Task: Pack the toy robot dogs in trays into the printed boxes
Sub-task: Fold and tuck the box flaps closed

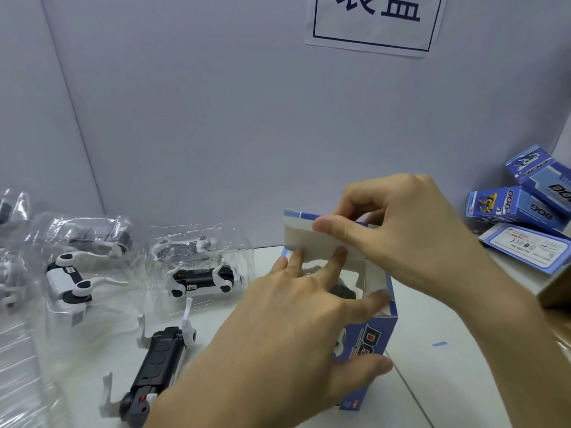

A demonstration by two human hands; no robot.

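There is one view, from a wide-angle camera worn on the person's head. It looks forward and steeply down over a white tabletop [448, 381] toward a pale wall [216, 118] that closes off the back of the scene. The camera sits very near the work. The left hand [278, 319] and right hand [386, 223] meet at a box [367, 341] in the lower centre and fill much of the frame, with both forearms running out past its edges. The toy dogs [197, 278] lie out to the left, and a stack of boxes [525, 205] sits at the right border. A paper sign [370, 26] is cut off by the top edge.
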